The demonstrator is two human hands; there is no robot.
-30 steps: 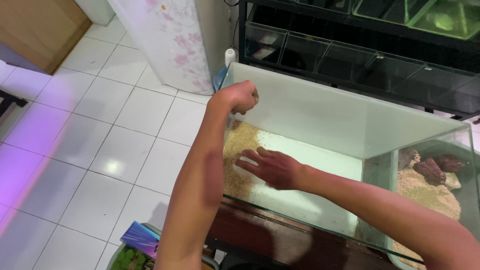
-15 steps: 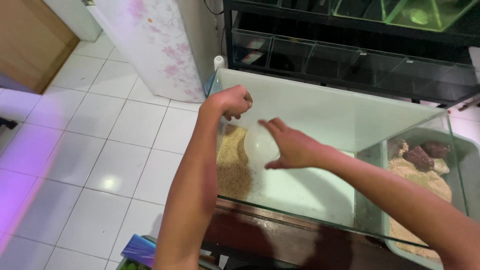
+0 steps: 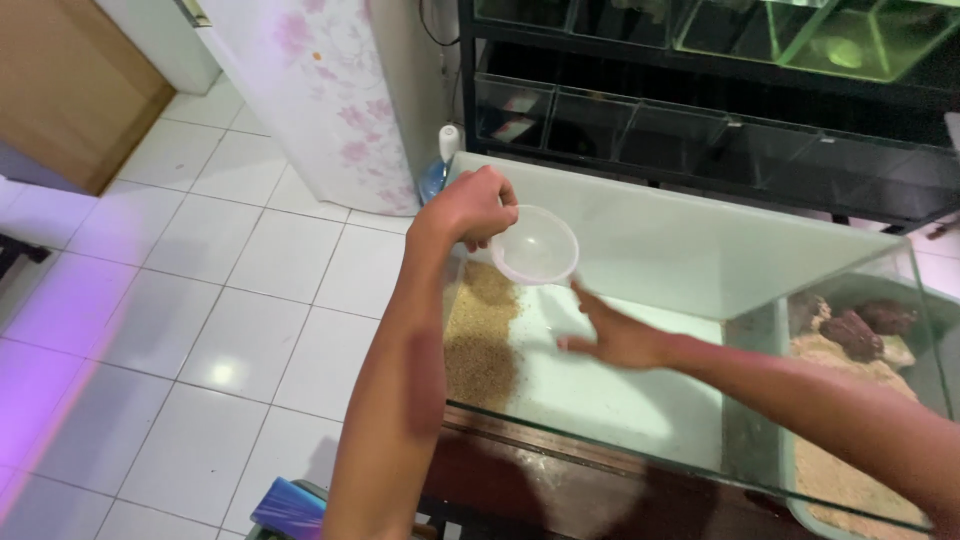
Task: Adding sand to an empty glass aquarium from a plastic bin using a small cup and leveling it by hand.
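Note:
My left hand grips the rim of a small clear plastic bowl, holding it tilted above the left end of a glass tank. A patch of tan sand covers the tank floor under the bowl. My right hand reaches down inside the tank with fingers spread, near the bare pale floor beside the sand. It holds nothing.
A green tub with sand and brown rocks stands at the right of the tank. A dark rack of glass tanks runs behind. A floral-patterned cabinet and white tiled floor lie to the left.
My right hand gave the bowl over to my left hand and dropped lower into the tank. My left hand opened from a fist and took the bowl's rim.

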